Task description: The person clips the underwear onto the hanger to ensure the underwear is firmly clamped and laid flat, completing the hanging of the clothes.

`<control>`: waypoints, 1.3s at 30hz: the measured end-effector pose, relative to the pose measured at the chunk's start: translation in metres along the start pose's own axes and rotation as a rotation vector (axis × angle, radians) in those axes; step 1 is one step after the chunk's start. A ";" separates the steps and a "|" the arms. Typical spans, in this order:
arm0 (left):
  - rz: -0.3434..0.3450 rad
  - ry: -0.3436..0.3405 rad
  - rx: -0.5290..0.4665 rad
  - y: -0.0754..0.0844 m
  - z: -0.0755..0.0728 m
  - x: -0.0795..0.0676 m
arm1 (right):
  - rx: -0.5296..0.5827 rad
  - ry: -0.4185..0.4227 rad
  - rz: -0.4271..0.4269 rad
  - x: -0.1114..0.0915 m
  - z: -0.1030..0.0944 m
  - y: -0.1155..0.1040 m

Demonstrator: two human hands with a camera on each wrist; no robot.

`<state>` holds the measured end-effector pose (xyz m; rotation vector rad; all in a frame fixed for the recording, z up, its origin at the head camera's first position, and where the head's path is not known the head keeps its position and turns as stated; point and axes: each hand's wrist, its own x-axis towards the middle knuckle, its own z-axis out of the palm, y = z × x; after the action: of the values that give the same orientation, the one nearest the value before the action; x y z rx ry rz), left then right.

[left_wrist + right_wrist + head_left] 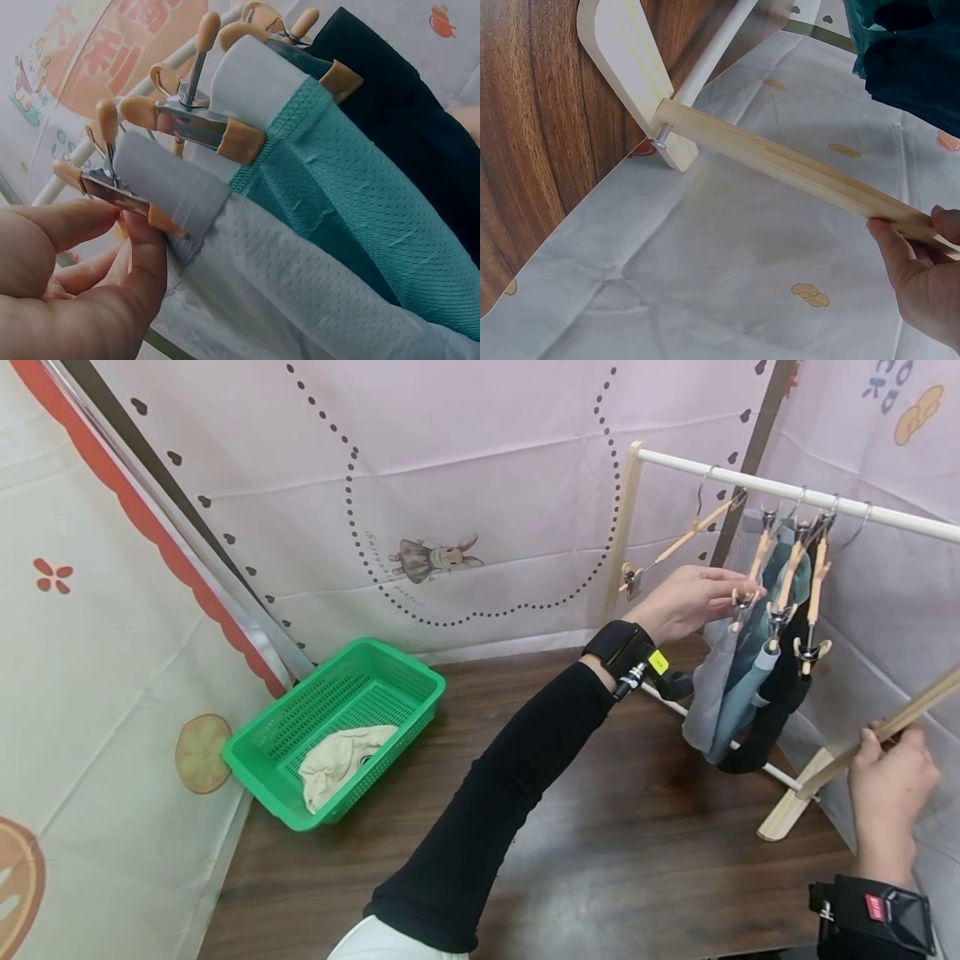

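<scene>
My left hand (686, 602) is at the nearest clip hanger on the rack. In the left wrist view, its thumb and fingers pinch the hanger's clip (116, 193), which bites the waistband of a light grey mesh garment (292, 277). Beside it hang a teal mesh garment (360, 202) and a black garment (397, 97), each clipped to its own hanger. My right hand (892, 785) grips the rack's wooden post (795, 166), thumb on one side and fingers on the other. The post slopes down to a flat wooden foot (626, 60).
The white rail (780, 487) carries the hangers, with one bare hanger (693, 535) at its far end. A green basket (405, 672) on the wood-grain floor (585, 860) holds a cream cloth (337, 760). Printed fabric walls (480, 443) close in the back and sides.
</scene>
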<state>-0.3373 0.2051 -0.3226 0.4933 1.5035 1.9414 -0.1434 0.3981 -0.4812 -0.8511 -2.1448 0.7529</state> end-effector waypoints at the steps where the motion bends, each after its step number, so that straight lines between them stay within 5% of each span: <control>1: 0.007 0.012 0.005 0.000 -0.002 -0.002 | 0.003 -0.002 0.000 0.000 0.001 -0.001; 5: 0.015 0.045 -0.018 -0.004 -0.013 -0.011 | 0.002 -0.015 0.002 -0.002 0.003 -0.004; 11: 0.075 -0.019 0.050 -0.033 -0.047 -0.047 | 0.011 -0.029 0.003 -0.006 0.007 -0.005; 15: 0.121 -0.029 0.210 -0.063 -0.074 -0.076 | 0.011 -0.026 0.010 -0.009 0.009 -0.004; 24: 0.118 0.087 0.582 -0.111 -0.131 -0.142 | 0.014 -0.012 0.051 -0.014 0.004 -0.005; 31: 0.129 0.220 0.512 -0.136 -0.172 -0.207 | 0.027 -0.041 0.089 -0.022 0.005 -0.004; 39: 0.082 0.372 0.393 -0.169 -0.200 -0.267 | 0.065 -0.148 0.155 -0.033 0.000 0.007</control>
<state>-0.2261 -0.0936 -0.5187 0.3738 2.1544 1.8744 -0.1228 0.3779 -0.4989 -0.9619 -2.1877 0.9865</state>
